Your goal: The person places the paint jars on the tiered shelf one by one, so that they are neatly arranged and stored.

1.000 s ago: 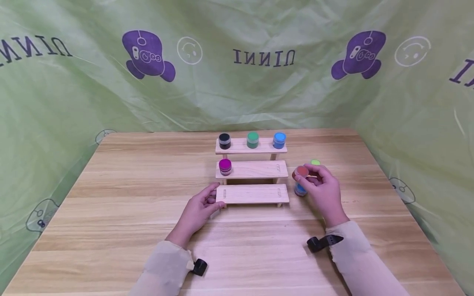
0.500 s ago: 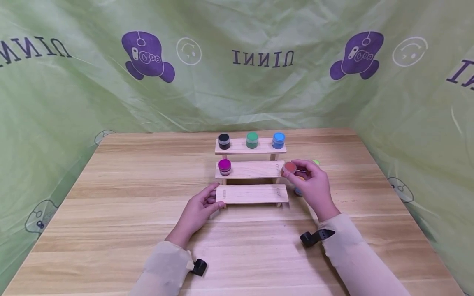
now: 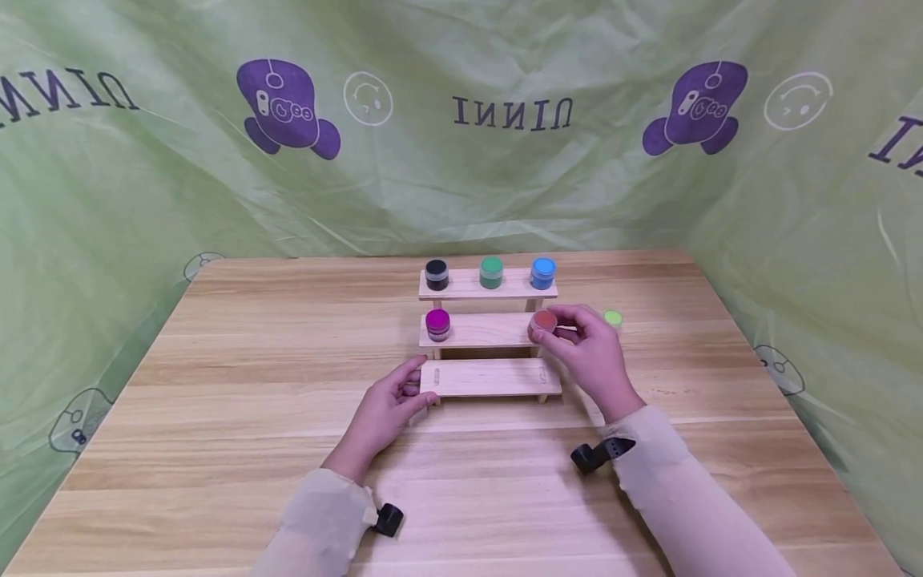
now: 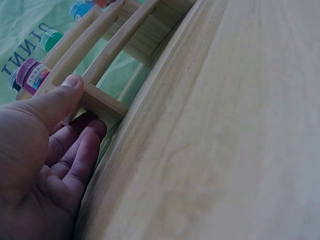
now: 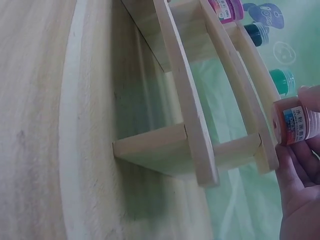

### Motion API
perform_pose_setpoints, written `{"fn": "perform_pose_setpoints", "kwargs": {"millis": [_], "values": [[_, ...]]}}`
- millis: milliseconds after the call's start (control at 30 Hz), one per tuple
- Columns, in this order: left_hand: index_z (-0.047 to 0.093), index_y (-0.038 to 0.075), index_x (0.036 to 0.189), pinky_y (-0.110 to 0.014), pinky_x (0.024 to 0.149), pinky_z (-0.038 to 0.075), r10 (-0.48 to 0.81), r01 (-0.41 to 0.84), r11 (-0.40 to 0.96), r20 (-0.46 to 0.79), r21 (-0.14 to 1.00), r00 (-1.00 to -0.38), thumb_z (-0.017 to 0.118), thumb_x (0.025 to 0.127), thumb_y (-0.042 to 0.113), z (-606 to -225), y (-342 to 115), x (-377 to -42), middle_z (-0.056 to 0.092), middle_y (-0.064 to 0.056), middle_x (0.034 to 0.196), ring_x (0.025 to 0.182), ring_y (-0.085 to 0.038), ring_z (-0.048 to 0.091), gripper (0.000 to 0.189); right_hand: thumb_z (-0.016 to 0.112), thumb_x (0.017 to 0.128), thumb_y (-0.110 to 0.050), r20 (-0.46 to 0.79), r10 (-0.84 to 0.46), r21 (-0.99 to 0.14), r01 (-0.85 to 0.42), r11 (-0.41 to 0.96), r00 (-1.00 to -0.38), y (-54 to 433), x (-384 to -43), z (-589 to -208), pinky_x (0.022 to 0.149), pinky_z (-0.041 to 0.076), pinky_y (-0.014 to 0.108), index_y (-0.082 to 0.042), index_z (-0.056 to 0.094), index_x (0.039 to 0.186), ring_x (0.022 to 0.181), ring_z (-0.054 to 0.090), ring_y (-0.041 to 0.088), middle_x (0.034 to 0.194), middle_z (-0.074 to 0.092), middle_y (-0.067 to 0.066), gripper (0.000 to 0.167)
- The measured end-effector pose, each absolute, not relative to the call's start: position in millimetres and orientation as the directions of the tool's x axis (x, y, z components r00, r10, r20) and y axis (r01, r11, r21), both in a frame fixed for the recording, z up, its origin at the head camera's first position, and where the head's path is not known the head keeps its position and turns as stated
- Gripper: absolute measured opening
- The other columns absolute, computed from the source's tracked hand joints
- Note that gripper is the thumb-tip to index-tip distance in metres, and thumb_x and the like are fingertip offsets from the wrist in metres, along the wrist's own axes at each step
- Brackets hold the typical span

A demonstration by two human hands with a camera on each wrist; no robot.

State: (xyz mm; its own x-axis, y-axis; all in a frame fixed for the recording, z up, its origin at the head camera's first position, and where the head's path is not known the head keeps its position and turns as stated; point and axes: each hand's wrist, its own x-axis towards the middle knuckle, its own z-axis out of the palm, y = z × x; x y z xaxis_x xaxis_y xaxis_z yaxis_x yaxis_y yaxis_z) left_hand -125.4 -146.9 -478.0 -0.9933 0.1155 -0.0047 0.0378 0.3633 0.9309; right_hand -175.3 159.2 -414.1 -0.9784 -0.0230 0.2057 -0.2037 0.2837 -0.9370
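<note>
A three-step wooden display stand (image 3: 490, 378) stands on the table. My right hand (image 3: 594, 357) pinches a brownish-red paint jar (image 3: 543, 322) between thumb and fingers, upright at the right end of the middle step. In the right wrist view, the labelled jar (image 5: 294, 121) has its base right at that step's edge. My left hand (image 3: 382, 417) holds the left end of the lowest step. Its thumb lies along the top edge in the left wrist view, with the fingers (image 4: 82, 155) curled below. A magenta paint jar (image 3: 437, 324) sits at the middle step's left end.
On the top step stand a black jar (image 3: 437, 275), a green jar (image 3: 491, 272) and a blue jar (image 3: 543, 273). A lime-green jar (image 3: 613, 319) is on the table (image 3: 252, 361) right of the stand, partly behind my right hand. Green printed cloth (image 3: 433, 192) hangs around the table.
My right hand has carried the brownish-red jar leftward from beside the stand to over the middle step's right end. The left hand has stayed put at the lowest step.
</note>
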Motion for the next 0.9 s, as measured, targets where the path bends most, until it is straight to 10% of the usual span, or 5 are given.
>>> {"fn": "perform_pose_setpoints", "kwargs": {"millis": [900], "values": [[0.053, 0.01, 0.146, -0.03, 0.086, 0.055, 0.115, 0.035, 0.395, -0.012, 0.918, -0.993, 0.08, 0.086, 0.015, -475, -147, -125, 0.066, -0.008, 0.117, 0.095, -0.017, 0.065, 0.066, 0.081, 0.087, -0.024, 0.085, -0.112, -0.875, -0.128, 0.466, -0.99, 131, -186, -398, 0.095, 0.054, 0.034, -0.005, 0.064, 0.129, 0.113, 0.065, 0.025, 0.122, 0.061, 0.011, 0.049]]}}
